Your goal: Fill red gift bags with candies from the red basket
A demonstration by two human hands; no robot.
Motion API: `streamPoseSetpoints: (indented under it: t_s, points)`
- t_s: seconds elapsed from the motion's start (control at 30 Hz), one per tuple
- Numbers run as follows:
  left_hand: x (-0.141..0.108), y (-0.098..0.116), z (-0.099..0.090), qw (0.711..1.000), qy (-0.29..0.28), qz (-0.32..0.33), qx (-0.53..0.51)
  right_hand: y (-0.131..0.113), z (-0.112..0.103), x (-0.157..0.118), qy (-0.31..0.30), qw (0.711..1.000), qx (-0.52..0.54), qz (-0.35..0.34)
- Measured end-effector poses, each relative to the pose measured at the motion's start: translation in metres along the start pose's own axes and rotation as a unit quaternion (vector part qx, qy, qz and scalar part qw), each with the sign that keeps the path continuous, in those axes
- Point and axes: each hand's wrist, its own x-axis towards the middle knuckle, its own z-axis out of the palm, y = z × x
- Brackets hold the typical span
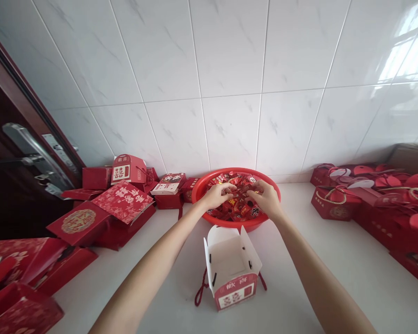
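Note:
A round red plastic basket (198, 207) stands by the wall, filled with wrapped candies (235, 211) in mostly red wrappers. Over its left part is my left hand (220, 195), its fingers bent and thumb apart from them, at the candies. My right hand (264, 198) reaches in from the other side, fingers curved and spread, tips close to the left hand's. No candy clearly shows in the grip of either hand. Nearer to me, between my forearms, a red and white gift box (235, 292) stands with its flaps up and white inside showing; dark red cord handles hang at its sides.
Red gift boxes (78, 222) are heaped on the left of the white counter (174, 283), beside a dark door with a metal handle (31, 148). More red boxes with cord handles (337, 202) line the right side. A tiled wall (230, 130) rises behind the basket.

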Motion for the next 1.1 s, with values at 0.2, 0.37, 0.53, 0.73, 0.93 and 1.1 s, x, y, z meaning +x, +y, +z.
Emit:
streamPoseSetpoints:
  t_s: [0.2,0.37,0.53,0.73,0.93,1.1]
  points:
    - [-0.001,0.000,-0.001,1.000,0.009,0.001,-0.019,-0.006,-0.002,-0.002,-0.010,0.999,-0.012,-0.048]
    - [-0.001,0.000,-0.002,1.000,0.007,-0.012,-0.014,-0.009,-0.004,-0.003,-0.044,0.998,-0.025,-0.047]
    - [0.001,0.001,-0.002,1.000,0.012,-0.010,-0.026,0.000,-0.005,0.001,0.011,0.998,0.014,-0.058]
    - [-0.001,0.004,-0.004,0.999,0.023,-0.012,-0.040,-0.005,-0.005,0.002,0.018,0.997,0.078,0.015]
    - [-0.003,0.010,-0.006,0.996,0.054,-0.050,-0.043,-0.015,0.000,-0.002,0.004,0.979,0.192,0.063]
    - [-0.006,0.019,-0.007,0.997,0.041,-0.039,-0.046,-0.020,0.008,-0.007,-0.042,0.988,0.132,0.071]
